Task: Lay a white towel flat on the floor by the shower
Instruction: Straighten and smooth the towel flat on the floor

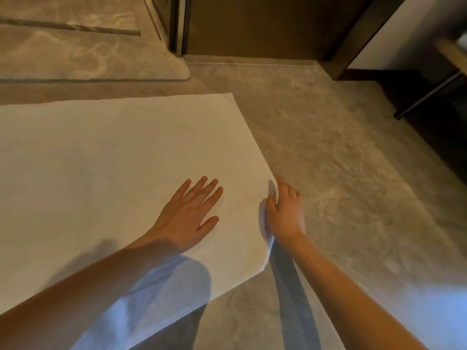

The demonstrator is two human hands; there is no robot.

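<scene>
Two hands on a white towel [113,152] spread over the marble floor [341,160], left hand [188,213] pressed flat (fingers spread), right hand [285,210] pinching the towel's right edge

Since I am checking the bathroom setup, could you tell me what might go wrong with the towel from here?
The right hand is at the white towel's right edge, which looks slightly lifted there; it could stay curled. The left hand lies flat on the cloth, so dragging it might push up wrinkles. The towel also sits skewed to the shower threshold, so it may end up crooked.
</scene>
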